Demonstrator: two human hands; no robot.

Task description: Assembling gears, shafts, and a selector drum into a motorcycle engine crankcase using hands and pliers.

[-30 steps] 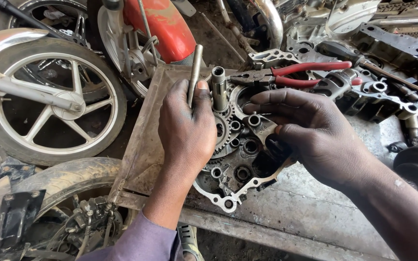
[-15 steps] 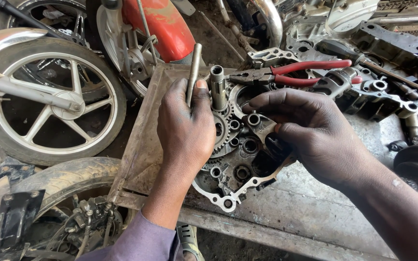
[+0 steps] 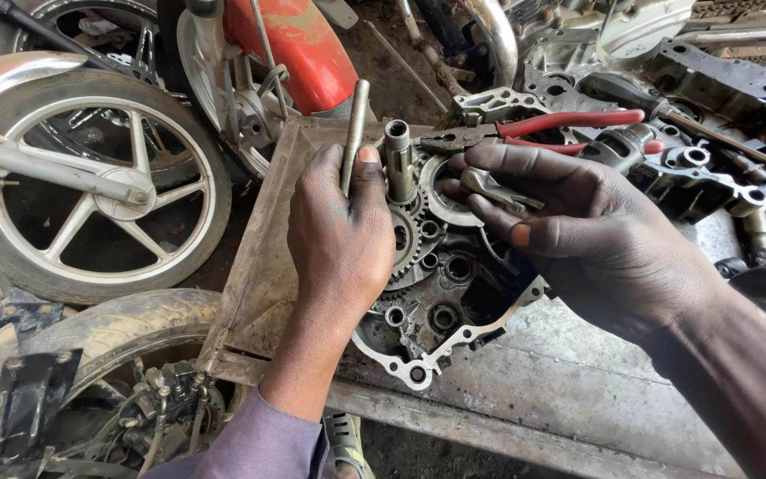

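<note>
Engine case lies under both hands; left hand, palm down, fingers clamped on a metal rod; right hand pinches a small metal piece.

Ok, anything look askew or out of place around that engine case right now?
Nothing stands out. The engine case lies flat on the metal tray, gears seated; red-handled pliers rest behind it.
</note>
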